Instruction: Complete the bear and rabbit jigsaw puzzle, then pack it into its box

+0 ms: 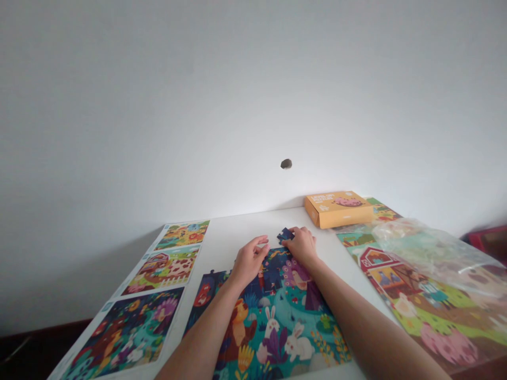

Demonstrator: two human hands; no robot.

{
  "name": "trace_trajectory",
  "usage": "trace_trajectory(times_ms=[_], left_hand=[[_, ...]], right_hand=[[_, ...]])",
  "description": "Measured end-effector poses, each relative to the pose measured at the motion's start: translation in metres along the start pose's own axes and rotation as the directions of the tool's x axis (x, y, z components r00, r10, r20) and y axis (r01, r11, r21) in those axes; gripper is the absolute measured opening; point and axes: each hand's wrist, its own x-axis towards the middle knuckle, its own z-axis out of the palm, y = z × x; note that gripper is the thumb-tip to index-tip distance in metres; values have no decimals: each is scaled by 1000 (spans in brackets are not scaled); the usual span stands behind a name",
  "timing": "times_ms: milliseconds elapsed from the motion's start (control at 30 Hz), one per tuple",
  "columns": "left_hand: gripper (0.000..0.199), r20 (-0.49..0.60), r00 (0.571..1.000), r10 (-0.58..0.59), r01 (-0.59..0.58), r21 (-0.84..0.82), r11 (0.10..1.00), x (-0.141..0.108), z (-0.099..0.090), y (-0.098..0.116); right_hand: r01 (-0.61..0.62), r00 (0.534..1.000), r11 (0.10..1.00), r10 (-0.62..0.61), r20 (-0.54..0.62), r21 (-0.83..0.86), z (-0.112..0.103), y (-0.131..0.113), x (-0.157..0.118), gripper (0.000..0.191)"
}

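Blue jigsaw piece (285, 235), light stiff card best pinched at its edges, touches the curled right hand (303, 246), left hand (249, 262) half-open nearby.

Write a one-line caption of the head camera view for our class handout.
The left hand and right hand sit over a colourful jigsaw puzzle, the right touching a dark blue piece.

Passage along white table (233, 232) behind puzzle (277, 316); orange box (338, 209), plastic bag (431, 253) block right side
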Motion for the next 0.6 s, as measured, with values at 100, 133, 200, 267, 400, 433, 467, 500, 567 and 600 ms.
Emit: trace_trajectory(times_ms=[100, 133, 200, 267, 400, 433, 467, 500, 567, 600], left_hand=[[47, -28, 999, 16, -15, 26, 1000, 1, 0, -1], [48, -39, 999, 27, -26, 40, 999, 1, 0, 0], [43, -60, 995, 76, -72, 79, 994, 2, 0, 2], [29, -73, 986, 149, -138, 140, 980, 3, -1, 5], [19, -170, 959, 227, -165, 317, 934, 5, -8, 5], [21, -224, 949, 223, -134, 355, 925, 5, -10, 4], [23, -283, 934, 217, -96, 385, 918, 6, -12, 3], [25, -340, 917, 208, -56, 405, 912, 7, -14, 2], [27, -428, 884, 188, 9, 418, 908, 7, -16, 1], [28, -457, 870, 182, 30, 418, 908, 6, -17, 1]], right_hand=[[180, 984, 974, -176, -37, 138, -4, -6, -5, 16], [272, 962, 943, -271, -32, 195, -5, -10, -8, 13], [429, 894, 858, -447, 0, 284, -7, -16, -15, 14], [501, 841, 809, -539, 48, 307, -10, -23, -23, 15], [405, 902, 906, -418, 106, 121, -20, -36, -48, 34], [368, 920, 929, -371, 124, 51, -22, -39, -56, 43], [354, 923, 935, -349, 163, -2, -24, -42, -64, 50], [368, 909, 929, -353, 222, -30, -25, -44, -72, 55], [434, 853, 899, -393, 342, -49, -23, -47, -88, 68], [436, 845, 898, -384, 373, -62, -20, -48, -93, 76]])
